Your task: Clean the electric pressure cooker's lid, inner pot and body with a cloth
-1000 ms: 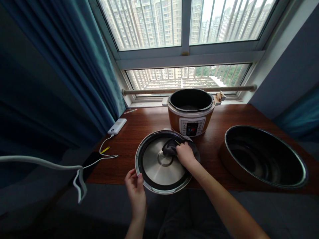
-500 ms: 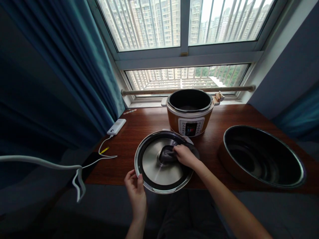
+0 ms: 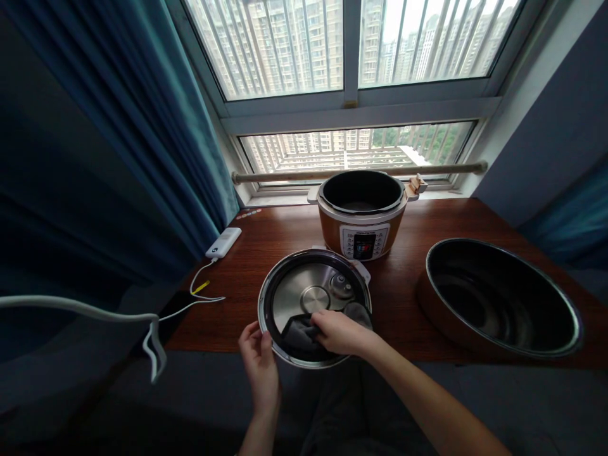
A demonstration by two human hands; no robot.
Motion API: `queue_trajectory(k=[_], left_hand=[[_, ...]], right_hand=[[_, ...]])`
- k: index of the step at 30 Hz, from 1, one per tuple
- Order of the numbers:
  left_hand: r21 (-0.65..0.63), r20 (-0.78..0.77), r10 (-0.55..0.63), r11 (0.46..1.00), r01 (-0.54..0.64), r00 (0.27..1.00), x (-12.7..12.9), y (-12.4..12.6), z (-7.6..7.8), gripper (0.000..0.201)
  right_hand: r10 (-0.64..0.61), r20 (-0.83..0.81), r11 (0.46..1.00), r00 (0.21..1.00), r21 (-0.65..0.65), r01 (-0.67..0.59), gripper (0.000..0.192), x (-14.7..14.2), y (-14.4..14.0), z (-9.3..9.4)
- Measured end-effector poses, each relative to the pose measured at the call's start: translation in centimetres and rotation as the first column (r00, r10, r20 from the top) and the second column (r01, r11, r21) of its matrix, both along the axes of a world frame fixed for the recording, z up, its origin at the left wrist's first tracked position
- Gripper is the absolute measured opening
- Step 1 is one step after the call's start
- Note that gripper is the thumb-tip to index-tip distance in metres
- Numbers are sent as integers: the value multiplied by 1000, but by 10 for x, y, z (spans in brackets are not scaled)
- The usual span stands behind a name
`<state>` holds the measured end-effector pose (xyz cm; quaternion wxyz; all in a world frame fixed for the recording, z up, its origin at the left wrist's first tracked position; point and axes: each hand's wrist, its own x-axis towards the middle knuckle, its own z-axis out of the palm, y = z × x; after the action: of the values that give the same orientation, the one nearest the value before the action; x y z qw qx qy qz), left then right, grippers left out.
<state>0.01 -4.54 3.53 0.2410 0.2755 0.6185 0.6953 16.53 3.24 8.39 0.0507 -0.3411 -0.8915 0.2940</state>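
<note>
Fingers (image 3: 317, 329) of the right hand (image 3: 339, 334) press a dark cloth (image 3: 299, 334) onto the near inner rim of the upturned pressure cooker lid (image 3: 308, 285); the left hand (image 3: 260, 361) pinches that rim's near-left edge. Wiping works best with steady pressure along the ring while the lid stays braced. Farther on the wooden desk (image 3: 266, 237) stand the open cooker (image 3: 363, 212), a large basin (image 3: 498, 294) right, a power bank (image 3: 223, 242) left, below the window (image 3: 342, 44).

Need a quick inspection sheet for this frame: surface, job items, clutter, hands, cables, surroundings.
Surface: wooden table by the window.
Job items: upturned cooker lid at the near edge; dark cloth on its inner side.
Clutter: open cooker behind; large basin to the right.
Hands: left hand grips the lid rim; right hand presses the cloth.
Cables: power bank with white cable.
Surroundings: blue curtain, barred window.
</note>
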Motion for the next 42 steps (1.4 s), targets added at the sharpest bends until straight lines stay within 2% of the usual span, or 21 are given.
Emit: queue_trajectory(k=[4,8,11,13,15,17,19,21,23,25,27,32,34,37,39,42], left_hand=[[12,-14,7,1000,-7,1000,1,-1,1,39],[4,-36,17,1000,-17,999,1,-2,1,40],[1,-46,9,1000,-9,999,1,-2,1,40],[0,-39,5,1000,-5,999,1,-3,0,40],[-8,-40,6,1000,-6,999,2,-4,0,40],[-12,-49,7,1000,-7,999,4,-6,0,40],[-11,-54,7,1000,-8,999,7,-7,0,41],[-11,-48,9,1000,-10,999,9,-8,0,41],[-19,-39,7,1000,-7,999,10,-7,2,40],[-20,-27,-1,1000,0,1000,10,-7,3,39],[-13,-19,0,1000,-1,1000,10,-6,4,37],[-16,-9,17,1000,-17,1000,9,-5,2,37],[-17,-6,16,1000,-17,1000,8,-5,1,38],[-14,0,24,1000,-24,1000,8,-5,0,40],[-8,1,28,1000,-28,1000,8,-4,0,40],[-9,-6,33,999,-34,999,8,-4,0,40]], right_hand=[[-240,201,970,950,74,230,21,19,5,1],[-444,219,895,869,148,420,21,22,14,-1],[-531,221,843,818,236,483,25,15,17,-4],[-530,240,841,814,272,468,28,9,14,-5],[-475,258,873,841,260,413,28,3,7,-6],[-354,247,928,902,209,307,25,-4,-1,-5],[-176,187,975,966,168,145,22,-12,-9,-2],[-12,110,985,994,174,-7,22,-23,-13,3],[60,61,975,996,211,-72,23,-38,-13,7],[43,52,967,998,249,-55,23,-53,-7,11],[-27,68,958,997,287,7,23,-68,6,12],[-302,135,899,944,370,234,27,-84,53,8],[-397,171,871,902,380,311,29,-78,71,4],[-475,207,844,855,381,377,31,-59,84,-3],[-502,223,833,836,386,397,32,-44,82,-6],[-488,239,840,839,390,378,31,-26,61,-9]])
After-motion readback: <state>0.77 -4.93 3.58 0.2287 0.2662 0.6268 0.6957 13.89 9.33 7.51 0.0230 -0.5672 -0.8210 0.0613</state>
